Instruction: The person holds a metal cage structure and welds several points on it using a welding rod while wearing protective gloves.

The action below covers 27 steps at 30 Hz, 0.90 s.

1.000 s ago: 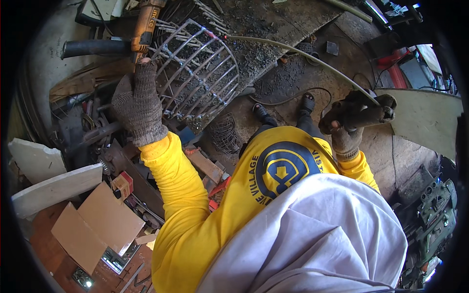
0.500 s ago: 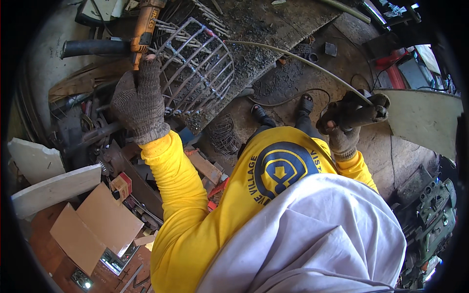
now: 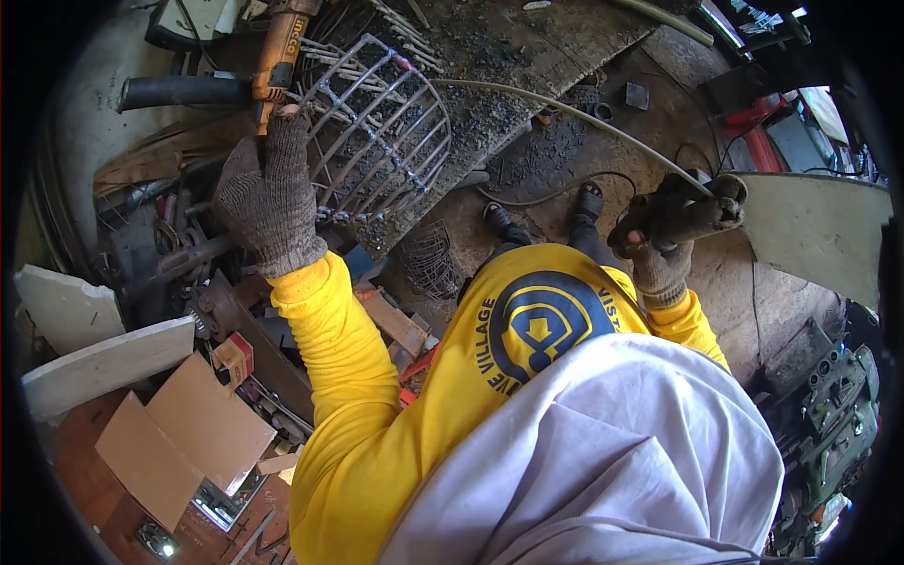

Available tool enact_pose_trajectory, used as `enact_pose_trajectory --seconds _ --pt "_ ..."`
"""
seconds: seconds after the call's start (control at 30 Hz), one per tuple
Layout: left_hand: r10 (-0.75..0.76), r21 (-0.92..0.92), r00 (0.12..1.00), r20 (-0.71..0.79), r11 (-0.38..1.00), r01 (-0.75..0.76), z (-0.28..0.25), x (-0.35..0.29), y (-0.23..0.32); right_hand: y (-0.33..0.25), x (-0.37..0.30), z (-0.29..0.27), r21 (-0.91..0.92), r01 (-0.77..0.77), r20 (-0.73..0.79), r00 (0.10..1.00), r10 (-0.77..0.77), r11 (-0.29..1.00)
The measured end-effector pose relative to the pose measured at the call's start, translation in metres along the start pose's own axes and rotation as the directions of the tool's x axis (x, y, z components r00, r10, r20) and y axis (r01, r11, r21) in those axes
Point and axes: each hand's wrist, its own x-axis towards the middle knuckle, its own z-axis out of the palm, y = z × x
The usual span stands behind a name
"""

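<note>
Left hand (image 3: 268,193) touches the wire cage (image 3: 381,132) — right hand (image 3: 659,250) grips a torch (image 3: 692,212).

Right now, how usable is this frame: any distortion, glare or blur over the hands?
Head view: strong fisheye bending and a black rim; daylight blows out the upper right; both gloved hands, left hand by the wire cage and right hand, look sharp.

A flattened brown cardboard box (image 3: 184,438) lies open at the lower left, its flaps spread over the cluttered floor. Just above its upper edge stands a small red and cream carton (image 3: 234,356) (upright, one corner toward the camera). On the person's yellow shirt sits a round dark blue emblem (image 3: 539,327) with yellow shapes inside.
</note>
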Motion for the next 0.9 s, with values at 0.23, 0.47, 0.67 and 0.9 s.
enact_pose_trajectory --seconds 0.23,0.47,0.67,0.9 --pt "0.027 -0.058 0.999 -0.028 0.998 -0.029 0.0022 0.0005 -0.0021 0.0066 0.0022 -0.0064 0.071 -0.016 0.053 0.999 0.013 0.997" --pt "-0.096 -0.01 0.992 0.086 0.995 0.097 -0.0012 0.0003 0.0009 0.0047 -0.0009 -0.0077 -0.079 -0.007 0.019 1.0 0.009 0.997" --pt "-0.114 -0.046 0.991 0.075 0.992 0.117 -0.0012 -0.0011 0.0035 0.0071 -0.0007 -0.007 -0.002 -0.038 0.028 0.999 0.038 0.999" --pt "-0.065 -0.148 0.998 0.002 0.987 0.064 0.0012 -0.0021 0.0052 0.0055 0.0017 -0.0042 0.081 -0.072 0.043 0.997 0.069 0.994"
